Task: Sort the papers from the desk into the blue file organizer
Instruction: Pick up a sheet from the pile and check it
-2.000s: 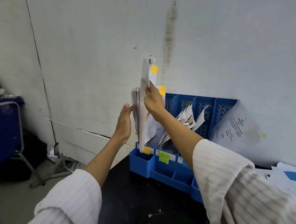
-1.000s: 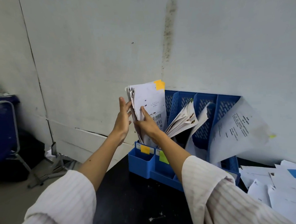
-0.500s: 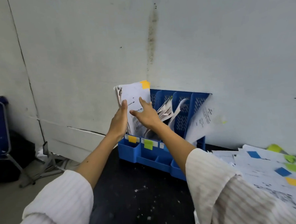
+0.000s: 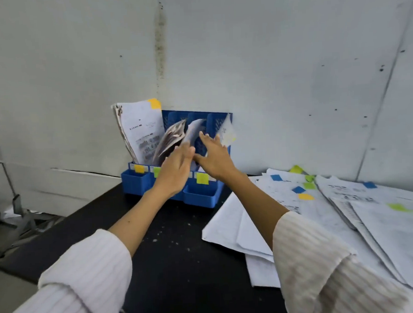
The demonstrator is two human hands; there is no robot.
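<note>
Now both hands hovering in front of blue file organizer [image 4: 200,197] at desk's back edge. Left hand [image 4: 176,171] and right hand [image 4: 215,159] both splayed, fingers released, holding nothing. Unsorted papers [image 4: 335,211] lying on desk at right. Risk: curling sheets [image 4: 173,140] leaning out of middle slots, possibly slumping forward or getting knocked by hands passing close.

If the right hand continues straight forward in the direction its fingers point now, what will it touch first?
Probably the curled papers standing in the blue file organizer, just beyond the right hand. Its fingertips already seem at their edge, though blur hides whether they touch.
</note>
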